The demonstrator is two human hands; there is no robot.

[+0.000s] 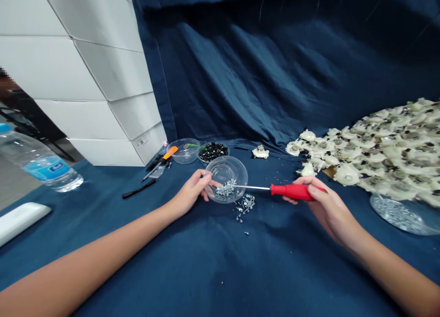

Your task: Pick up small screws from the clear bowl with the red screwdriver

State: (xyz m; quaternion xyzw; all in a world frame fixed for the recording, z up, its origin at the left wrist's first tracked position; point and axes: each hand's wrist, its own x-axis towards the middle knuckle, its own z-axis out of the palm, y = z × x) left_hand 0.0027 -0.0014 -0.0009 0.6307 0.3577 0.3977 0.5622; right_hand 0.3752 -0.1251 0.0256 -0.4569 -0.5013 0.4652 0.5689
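Left hand: left hand (195,188), thumb and fingers pinching the left rim of a bowl
Right hand: right hand (321,193), fingers wrapped round the handle of a screwdriver
Bowl: bowl (241,168), clear, round, tilted with its mouth toward the near side; placed mid-scene, between the hands
Bowl contents: screws (227,188), small, silver, heaped toward the near side of the bowl
Screwdriver: screwdriver (292,191), red handle, metal shaft; lies level, pointing left, its tip at the screws in the bowl
Loose screws: loose screws (245,204), silver, in a cluster on the cloth, just beside the bowl on its near right, one apart on the near side
Black parts: black parts (213,150), heaped in a dish just beyond the bowl
Dish, far left: clear dish (182,159), round, left of the black parts, a green item in it
Tools: orange-handled tool (171,152), left of the clear dish; black stick (139,189), nearer and farther left
White parts: white parts (395,143), large pile, far right; single white part (260,151) apart, left of the pile
Left side: bottle (48,166), clear, blue label; boxes (99,74), white, stacked beyond
Ground: cloth (206,271), dark blue
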